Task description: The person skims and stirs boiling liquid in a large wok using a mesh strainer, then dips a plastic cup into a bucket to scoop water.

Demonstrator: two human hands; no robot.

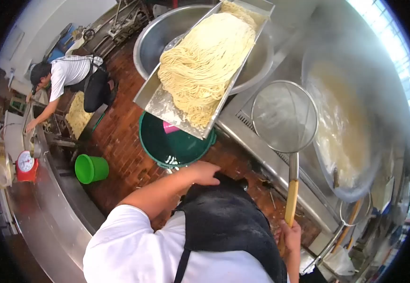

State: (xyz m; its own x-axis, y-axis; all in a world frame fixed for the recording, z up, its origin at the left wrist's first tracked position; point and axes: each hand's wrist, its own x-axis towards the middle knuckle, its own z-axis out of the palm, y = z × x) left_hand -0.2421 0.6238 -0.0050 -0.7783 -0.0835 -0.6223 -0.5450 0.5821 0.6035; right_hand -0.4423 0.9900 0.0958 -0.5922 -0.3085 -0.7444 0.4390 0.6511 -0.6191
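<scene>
My right hand (290, 234) is wrapped around the wooden handle of a long strainer (285, 115). Its round fine-mesh head is raised beside a large steaming wok (377, 162) of cloudy, bubbling liquid. In front of my black apron (228, 212), my left hand (202, 173) holds nothing; thumb and fingers are apart, some fingers hidden. Beyond it stands a dark green tub (155, 141) with water and a pink item (170, 127) inside. A metal tray (151, 101) heaped with pale noodles (209, 61) rests over a wide steel basin (146, 47).
A co-worker (75, 75) in a white shirt bends over equipment at far left. Nearby are a bright green bucket (92, 168), a red scale (26, 166) and a steel counter (49, 212). Another strainer (356, 212) lies by the wok. Steam blurs the upper right.
</scene>
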